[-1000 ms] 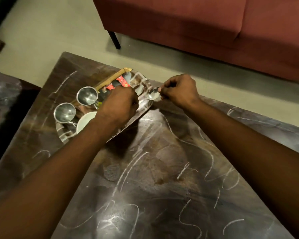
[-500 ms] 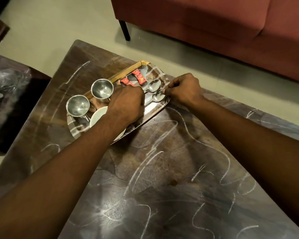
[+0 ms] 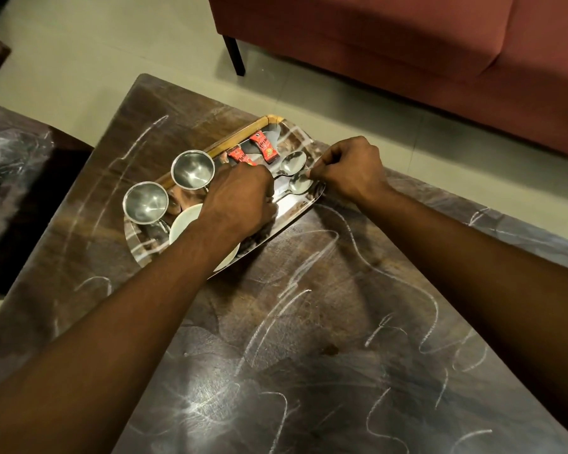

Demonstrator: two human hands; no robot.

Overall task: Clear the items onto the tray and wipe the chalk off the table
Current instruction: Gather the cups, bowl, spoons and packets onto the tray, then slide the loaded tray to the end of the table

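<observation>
A shiny steel tray [image 3: 304, 206] lies on the dark wooden table [image 3: 325, 322], which is covered in white chalk scribbles [image 3: 286, 309]. On the tray stand two steel cups [image 3: 192, 170] [image 3: 146, 202], a white saucer [image 3: 182, 224], two red sachets [image 3: 265, 147] and two spoons [image 3: 294, 162] [image 3: 299, 184]. My left hand [image 3: 243, 198] rests over the tray's middle with fingers curled down; what it holds is hidden. At the tray's right end, my right hand [image 3: 351, 168] pinches the nearer spoon's bowl.
A red sofa [image 3: 407, 54] with a black leg [image 3: 235, 55] stands beyond the table. To the left sits a dark side table with a clear plastic bag [image 3: 10, 152]. Pale floor surrounds the table.
My right hand has brought the spoon down onto the tray beside the other spoon. My left hand stays over the tray. The camera view has shifted a little.
</observation>
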